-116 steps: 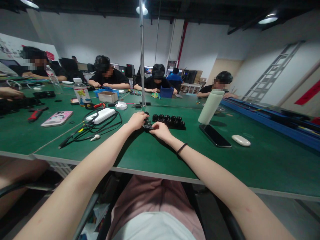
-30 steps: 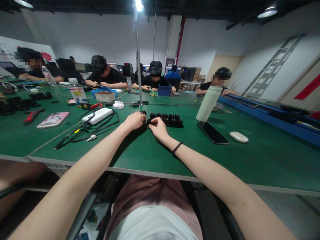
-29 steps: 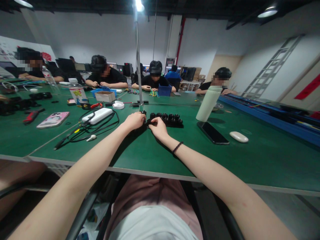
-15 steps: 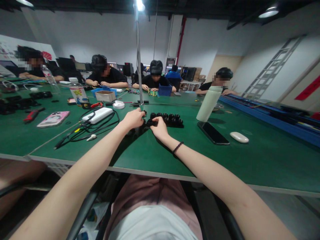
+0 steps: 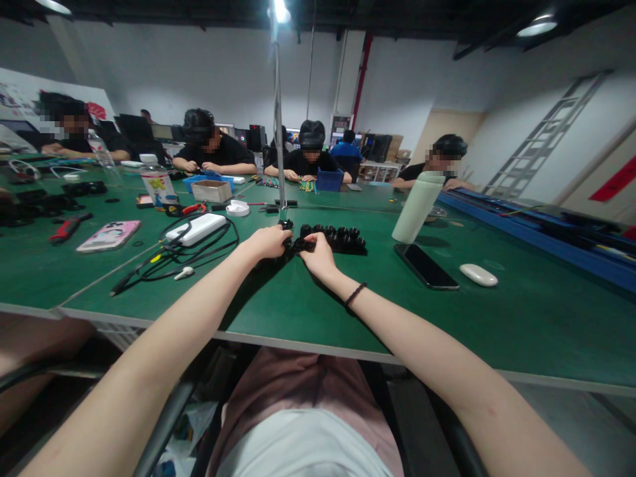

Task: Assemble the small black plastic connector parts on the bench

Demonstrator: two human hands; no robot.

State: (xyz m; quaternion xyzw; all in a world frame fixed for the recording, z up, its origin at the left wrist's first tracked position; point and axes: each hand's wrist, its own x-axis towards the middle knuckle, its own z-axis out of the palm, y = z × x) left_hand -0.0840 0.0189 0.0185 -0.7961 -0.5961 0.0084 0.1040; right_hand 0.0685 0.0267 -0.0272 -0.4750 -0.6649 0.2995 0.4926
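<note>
Both my arms reach out over the green table (image 5: 348,318). My left hand (image 5: 268,241) and my right hand (image 5: 318,255) are closed, fingertips together on a small black part (image 5: 297,245) between them. Just behind the hands lies a row of several black round parts (image 5: 338,238). What the fingers pinch is small and mostly hidden.
A white bottle (image 5: 416,207), a black phone (image 5: 426,266) and a white oval case (image 5: 478,275) lie to the right. A white power bank with black cables (image 5: 197,229), a pink phone (image 5: 108,236) and red pliers lie left. A metal pole (image 5: 279,119) rises behind. Several people sit across.
My hands have stayed at the same spot, with small finger movements on the black part. The camera view has shifted slightly.
</note>
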